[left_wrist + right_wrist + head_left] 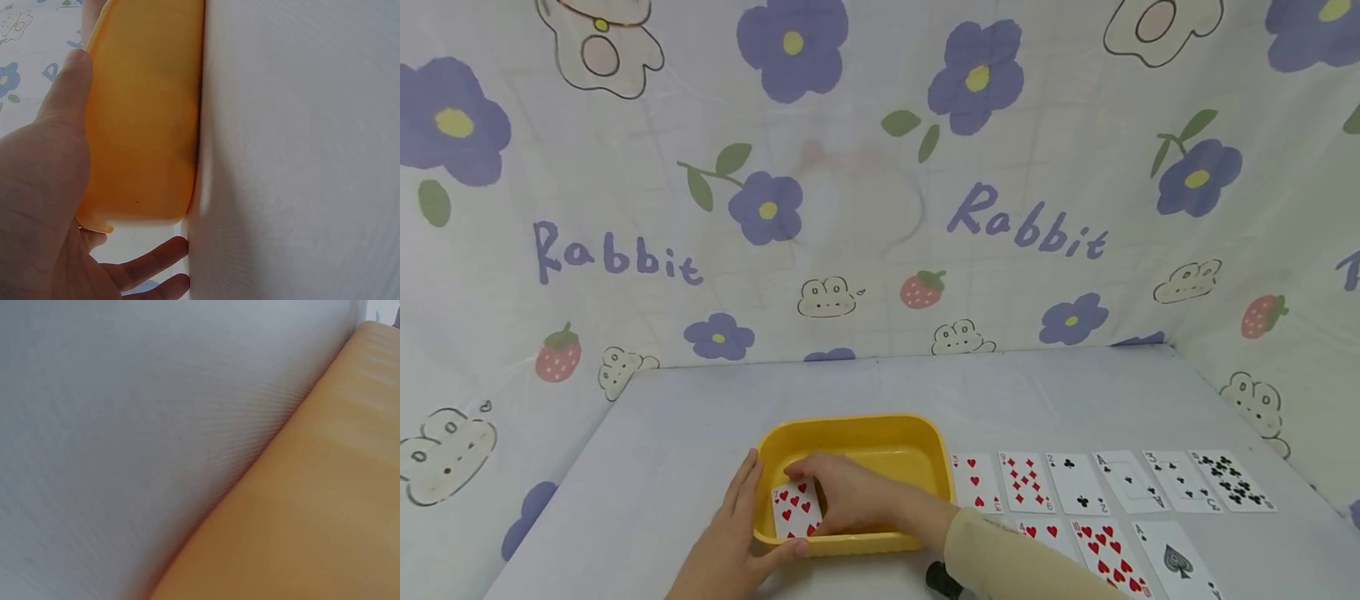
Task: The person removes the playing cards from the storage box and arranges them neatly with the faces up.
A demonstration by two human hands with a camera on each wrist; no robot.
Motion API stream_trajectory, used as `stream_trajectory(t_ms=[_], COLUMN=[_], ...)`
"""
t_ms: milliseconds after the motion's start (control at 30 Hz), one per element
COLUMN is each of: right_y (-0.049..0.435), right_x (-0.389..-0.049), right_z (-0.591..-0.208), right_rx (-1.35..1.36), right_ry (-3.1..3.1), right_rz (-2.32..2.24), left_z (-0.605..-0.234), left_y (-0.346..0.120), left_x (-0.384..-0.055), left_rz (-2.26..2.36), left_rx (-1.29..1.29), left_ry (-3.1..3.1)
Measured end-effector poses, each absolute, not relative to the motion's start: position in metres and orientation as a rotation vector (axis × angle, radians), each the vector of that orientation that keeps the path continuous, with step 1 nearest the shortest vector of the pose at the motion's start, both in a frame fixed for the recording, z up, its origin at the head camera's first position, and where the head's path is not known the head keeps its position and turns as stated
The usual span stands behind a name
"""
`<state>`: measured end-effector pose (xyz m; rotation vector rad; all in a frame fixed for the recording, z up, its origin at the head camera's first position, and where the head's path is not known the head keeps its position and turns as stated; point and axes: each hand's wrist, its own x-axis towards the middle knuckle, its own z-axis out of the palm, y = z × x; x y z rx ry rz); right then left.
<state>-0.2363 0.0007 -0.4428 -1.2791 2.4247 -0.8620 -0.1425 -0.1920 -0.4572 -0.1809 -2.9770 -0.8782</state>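
A yellow plastic tray (917, 429) sits on the table. My left hand (730, 529) holds its near left corner, thumb along the front rim and fingers against the left side. In the left wrist view, the thumb of the left hand (37, 169) lies on the rim of the tray (144, 112), two fingertips reaching down to the table. My right hand (850, 496) reaches into the tray and grips a seven of hearts playing card (793, 508) by opposite edges, face up at the left end. Whether more cards lie under it I cannot tell. The right wrist view shows the tray's outer wall (312, 506).
Right of the tray, playing cards lie face up in two rows, among them a three of hearts (976, 483), a two of clubs (1078, 483) and an ace of spades (1176, 560). A black object (942, 579) lies by the right sleeve. A patterned cloth (865, 208) hangs behind the table.
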Motion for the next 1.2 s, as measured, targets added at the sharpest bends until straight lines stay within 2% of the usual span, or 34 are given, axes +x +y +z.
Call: stream_trajectory(t_ms=[600,1200], right_y=[0.012,0.129], right_x=[-0.235,-0.217], right_z=[-0.435,-0.386], right_rx=[-1.195,-1.029], right_ry=[2.515,2.484], right_rz=[-0.870,-1.200], left_z=[-0.460,-0.457], left_y=[-0.195,-0.190], left_x=[-0.142,-0.143], left_rz=[-0.828,-0.898], left_rx=[-0.196,-0.126], left_ry=[-2.942,-2.986])
